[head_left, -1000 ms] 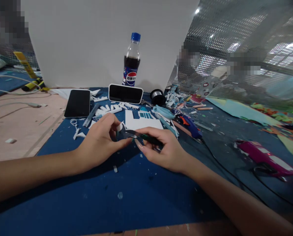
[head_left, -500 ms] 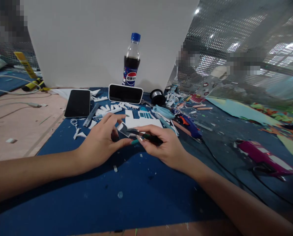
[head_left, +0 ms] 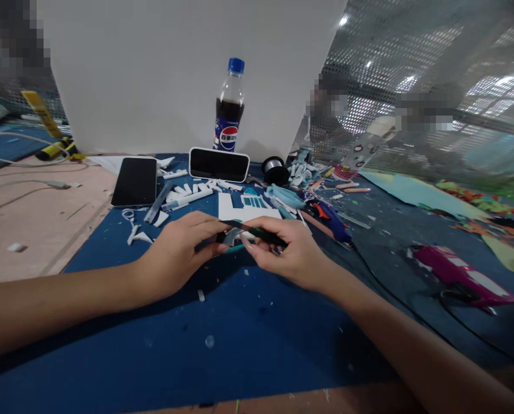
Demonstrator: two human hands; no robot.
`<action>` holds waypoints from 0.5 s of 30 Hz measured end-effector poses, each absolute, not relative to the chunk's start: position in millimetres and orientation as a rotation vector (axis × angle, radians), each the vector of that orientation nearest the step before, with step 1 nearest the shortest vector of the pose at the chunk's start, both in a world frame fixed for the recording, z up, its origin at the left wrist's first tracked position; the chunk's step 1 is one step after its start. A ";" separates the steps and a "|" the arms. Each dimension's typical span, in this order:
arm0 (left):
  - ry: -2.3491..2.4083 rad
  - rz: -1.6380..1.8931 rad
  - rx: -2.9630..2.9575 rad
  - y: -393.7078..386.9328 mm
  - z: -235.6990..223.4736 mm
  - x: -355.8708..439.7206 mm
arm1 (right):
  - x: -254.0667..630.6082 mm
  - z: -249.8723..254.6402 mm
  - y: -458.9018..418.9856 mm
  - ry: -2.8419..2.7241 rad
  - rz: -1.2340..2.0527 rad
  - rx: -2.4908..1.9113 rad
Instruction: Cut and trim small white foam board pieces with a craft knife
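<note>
My left hand [head_left: 177, 250] is closed in a pinch on a small grey-white piece of card [head_left: 230, 237] just above the blue mat [head_left: 222, 339]. My right hand [head_left: 289, 253] grips a thin dark knife or pen-like tool [head_left: 257, 232], whose tip lies across the top of that piece. The two hands touch at the fingertips. A teal scrap [head_left: 234, 249] sticks out below the fingers. Just beyond the hands lies a white cut-out sheet [head_left: 240, 211] with a small blue grid pattern.
Behind stand a cola bottle [head_left: 229, 106], two dark phones [head_left: 135, 181] [head_left: 218, 164], a wire spool [head_left: 273, 168], white scraps, a blue glue gun [head_left: 331, 221] with its cable, and a pink toy car [head_left: 457, 279]. A white board rises at the back.
My left fingers, spread half a second ago, have closed onto the small piece. The tool in my right hand has swung to lie flatter across it. Both hands stay in the same spot.
</note>
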State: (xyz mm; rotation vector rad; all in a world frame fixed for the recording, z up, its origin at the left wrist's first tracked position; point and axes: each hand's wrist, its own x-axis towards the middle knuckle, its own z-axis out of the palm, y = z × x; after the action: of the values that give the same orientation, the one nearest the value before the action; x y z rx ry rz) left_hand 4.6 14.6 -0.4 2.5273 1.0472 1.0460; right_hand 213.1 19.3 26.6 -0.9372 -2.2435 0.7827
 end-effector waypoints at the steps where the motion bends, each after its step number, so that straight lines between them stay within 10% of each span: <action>1: 1.042 1.082 2.512 14.2 0.4 4.8 | 213.0 27.3 19.1 -2.238 0.792 -0.935; 15: 1.034 1.036 1.870 4.5 9.3 9.5 | 218.1 24.1 22.3 -2.182 0.866 -0.964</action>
State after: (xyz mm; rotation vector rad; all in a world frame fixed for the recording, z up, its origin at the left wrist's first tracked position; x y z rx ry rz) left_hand 9.5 4.5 9.3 1.8699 1.0336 1.0362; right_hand 218.1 22.3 24.1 -0.9639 -2.1821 0.8663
